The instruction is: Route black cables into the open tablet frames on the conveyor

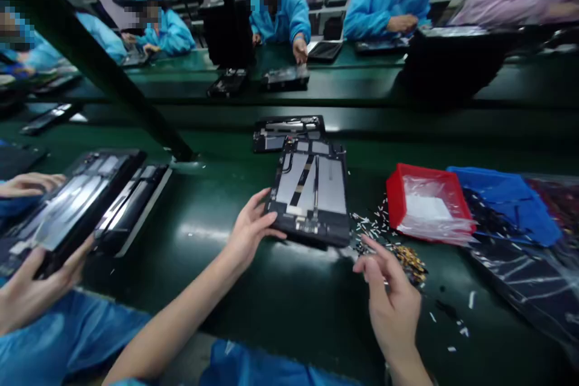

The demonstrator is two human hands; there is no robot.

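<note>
As left hand [248, 230] grips it, tablet [311, 193], right hand [394, 298] near

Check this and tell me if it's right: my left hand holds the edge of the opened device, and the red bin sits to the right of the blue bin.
The bins' order is wrong: the head view shows the red bin to the left of the blue bin. Your left hand does hold the opened device's edge.
</note>
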